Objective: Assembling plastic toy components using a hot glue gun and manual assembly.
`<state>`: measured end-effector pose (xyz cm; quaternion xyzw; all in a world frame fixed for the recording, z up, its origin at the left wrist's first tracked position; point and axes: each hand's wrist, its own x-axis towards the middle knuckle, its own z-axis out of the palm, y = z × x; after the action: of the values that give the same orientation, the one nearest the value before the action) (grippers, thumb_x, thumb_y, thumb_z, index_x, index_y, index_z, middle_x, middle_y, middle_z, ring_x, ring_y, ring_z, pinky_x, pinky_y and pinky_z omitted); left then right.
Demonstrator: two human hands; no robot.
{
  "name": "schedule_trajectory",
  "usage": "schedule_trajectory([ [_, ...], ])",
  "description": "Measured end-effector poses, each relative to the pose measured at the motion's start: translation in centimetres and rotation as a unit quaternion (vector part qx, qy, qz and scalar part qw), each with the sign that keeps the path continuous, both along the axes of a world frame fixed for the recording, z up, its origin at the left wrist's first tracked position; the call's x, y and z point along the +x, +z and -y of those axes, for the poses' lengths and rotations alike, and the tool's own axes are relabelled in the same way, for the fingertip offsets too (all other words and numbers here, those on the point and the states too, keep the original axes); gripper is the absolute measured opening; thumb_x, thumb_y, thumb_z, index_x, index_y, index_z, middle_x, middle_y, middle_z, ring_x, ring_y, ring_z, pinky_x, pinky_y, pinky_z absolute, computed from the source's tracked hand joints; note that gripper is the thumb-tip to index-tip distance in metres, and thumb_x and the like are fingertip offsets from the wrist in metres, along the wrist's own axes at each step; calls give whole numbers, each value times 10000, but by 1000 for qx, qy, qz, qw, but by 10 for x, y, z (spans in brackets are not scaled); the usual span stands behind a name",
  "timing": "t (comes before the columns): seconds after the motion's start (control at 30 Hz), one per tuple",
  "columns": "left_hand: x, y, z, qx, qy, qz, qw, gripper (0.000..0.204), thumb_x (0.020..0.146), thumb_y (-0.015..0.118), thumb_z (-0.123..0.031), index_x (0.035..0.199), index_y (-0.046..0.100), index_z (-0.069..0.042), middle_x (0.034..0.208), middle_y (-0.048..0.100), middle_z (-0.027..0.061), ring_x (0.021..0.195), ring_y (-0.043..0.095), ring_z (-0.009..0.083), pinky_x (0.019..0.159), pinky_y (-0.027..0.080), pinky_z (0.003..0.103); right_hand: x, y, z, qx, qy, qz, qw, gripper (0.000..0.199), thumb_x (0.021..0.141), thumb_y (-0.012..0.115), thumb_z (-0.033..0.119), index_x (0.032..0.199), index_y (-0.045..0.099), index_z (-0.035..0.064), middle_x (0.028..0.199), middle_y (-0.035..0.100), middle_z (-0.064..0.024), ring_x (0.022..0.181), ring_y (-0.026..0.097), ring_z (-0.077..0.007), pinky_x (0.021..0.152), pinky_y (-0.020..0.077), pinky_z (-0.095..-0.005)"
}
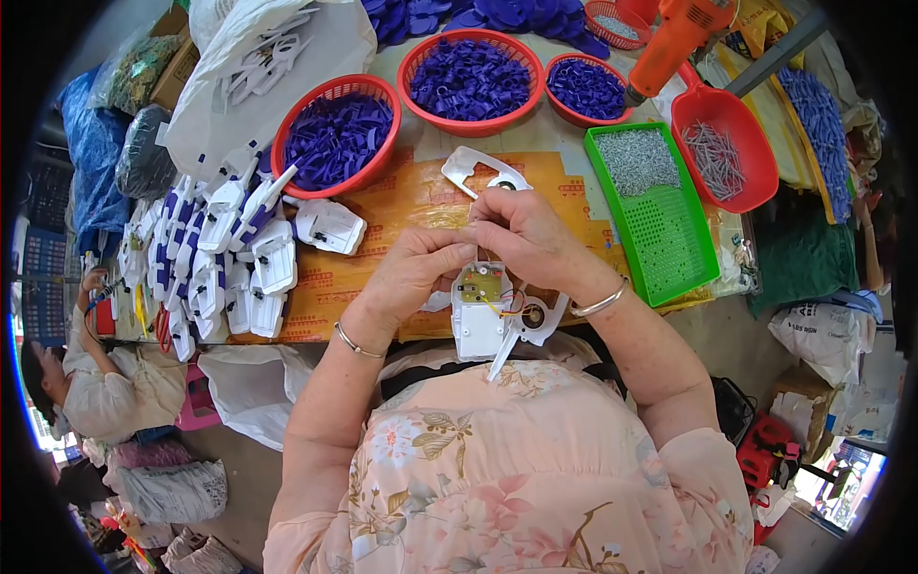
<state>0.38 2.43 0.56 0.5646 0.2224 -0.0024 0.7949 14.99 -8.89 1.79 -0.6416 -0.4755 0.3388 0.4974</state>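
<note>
Nearest the viewer, an open white plastic housing [483, 320] is lying at the near edge of the table [421, 196], exposing a small circuit board with yellow and red wires; a white lever is projecting from its near end. Just above it, the left hand [416, 273] and the right hand [526, 234] are meeting, fingertips pinched together on something too small to identify. Both hands are curling closed; each wrist is wearing a thin bangle. Just beyond the right hand, a white housing cover [473, 167] is resting on yellow printed paper. To the left, a pile of assembled white and blue units [225, 249] is covering the table. To the right, a green tray [660, 220] is holding small silvery screws. Farther off, red baskets [469, 77] are containing blue plastic parts, a red scoop [727, 148] is holding longer screws, and an orange power tool [674, 38] is hanging at the far right.
</note>
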Motion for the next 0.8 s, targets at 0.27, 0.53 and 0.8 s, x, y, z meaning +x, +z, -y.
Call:
schedule_trajectory([
  [0.27, -1, -6, -2, -21, 1, 6, 1000, 234, 892, 599, -170, 1038, 664, 0, 652, 498, -49, 559, 396, 40, 499, 329, 187, 0, -2, 0, 8, 2, -26, 1000, 112, 847, 598, 90, 779, 557, 11, 675, 512, 26, 626, 454, -50, 541, 398, -237],
  [0.53, 0, -2, -1, -32, 9, -6, 999, 228, 895, 594, -170, 1021, 666, 5, 647, 495, -46, 558, 394, 37, 497, 323, 187, -1, -3, -2, 20, 2, -37, 999, 191, 815, 610, 150, 741, 541, -12, 619, 535, -35, 579, 469, -99, 524, 398, -282],
  [0.8, -1, -6, -1, -9, 8, 0, 1000, 222, 890, 602, -175, 1010, 673, -3, 650, 495, -51, 561, 392, 33, 494, 314, 186, 2, -5, -1, -2, 15, -20, 1000, 102, 849, 588, 84, 783, 554, 15, 677, 503, 40, 633, 445, -43, 547, 389, -227],
])
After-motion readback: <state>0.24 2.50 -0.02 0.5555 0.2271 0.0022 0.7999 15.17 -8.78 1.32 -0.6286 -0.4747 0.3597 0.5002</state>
